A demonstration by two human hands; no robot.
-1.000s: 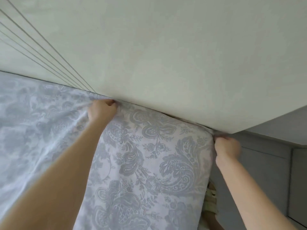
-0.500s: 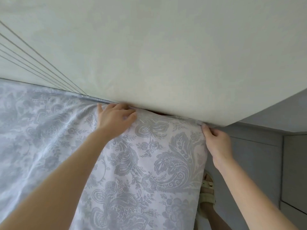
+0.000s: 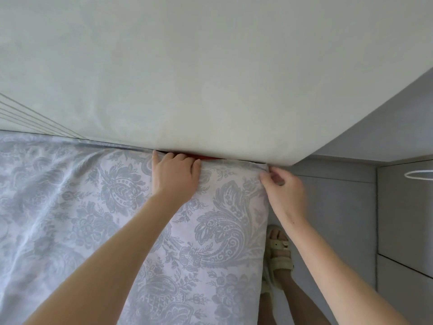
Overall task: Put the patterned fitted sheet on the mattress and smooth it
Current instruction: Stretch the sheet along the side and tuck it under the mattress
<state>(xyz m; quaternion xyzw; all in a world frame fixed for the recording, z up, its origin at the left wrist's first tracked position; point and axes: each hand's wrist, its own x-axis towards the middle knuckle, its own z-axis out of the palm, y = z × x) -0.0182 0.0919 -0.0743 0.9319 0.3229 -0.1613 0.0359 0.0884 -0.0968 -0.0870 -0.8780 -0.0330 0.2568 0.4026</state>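
Note:
The patterned fitted sheet [image 3: 98, 207], white with grey floral paisley, covers the mattress from the left edge to the right side of the bed. My left hand [image 3: 174, 175] lies on the sheet at the far edge against the wall, fingertips curled over the edge into the gap, where a strip of red shows. My right hand [image 3: 284, 187] is at the far right corner of the mattress, thumb and fingers pinching the sheet's corner fabric. The mattress itself is hidden under the sheet.
A pale wall [image 3: 210, 78] rises directly behind the bed. Grey tiled floor [image 3: 339, 207] lies to the right of the mattress, with my foot in a light sandal [image 3: 280, 252] beside it. A thin white cord [image 3: 419, 174] lies at the right edge.
My left hand slid right along the far edge and now curls its fingertips into the gap. My right hand shifted at the corner into a pinch on the fabric. The camera view moved closer.

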